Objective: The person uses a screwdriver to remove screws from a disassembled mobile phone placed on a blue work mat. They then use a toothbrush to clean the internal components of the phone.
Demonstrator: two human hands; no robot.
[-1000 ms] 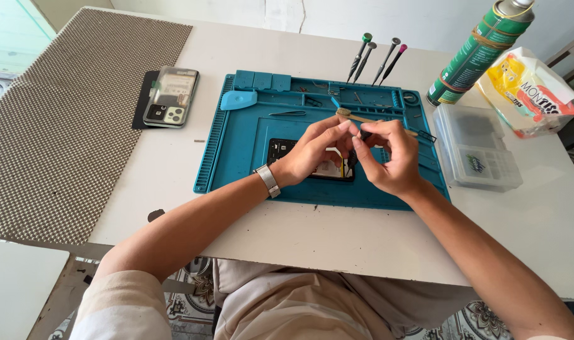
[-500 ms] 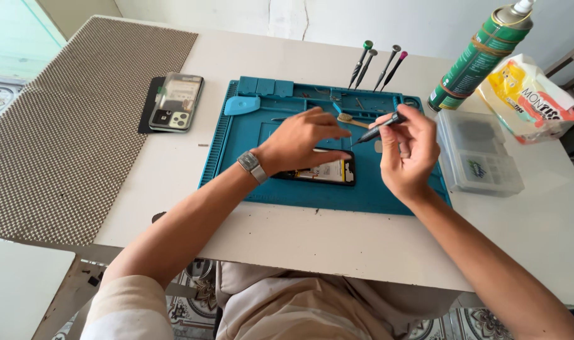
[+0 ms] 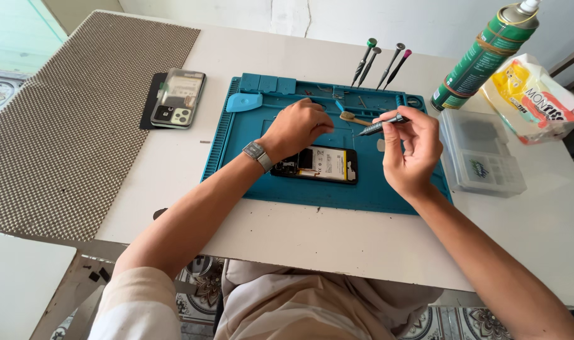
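Note:
An opened black phone (image 3: 321,165) with its battery showing lies on a blue work mat (image 3: 369,189). My left hand (image 3: 296,126), with a watch at the wrist, reaches over the mat above the phone's left end, fingers curled down towards the mat; what is under them is hidden. My right hand (image 3: 413,148) is raised right of the phone and grips a small dark screwdriver (image 3: 380,125), tip pointing left. A small brush (image 3: 353,118) lies on the mat between the hands.
Several screwdrivers (image 3: 381,63) stand upright at the mat's back edge. A green spray can (image 3: 485,53), a yellow-white bag (image 3: 531,94) and a clear parts box (image 3: 482,154) sit at right. A phone back cover (image 3: 177,97) and a dotted grey mat (image 3: 67,119) lie at left.
Both hands were together over the phone; they have come apart. My left hand moved up to the mat above the phone, and my right hand lifted away right with the screwdriver.

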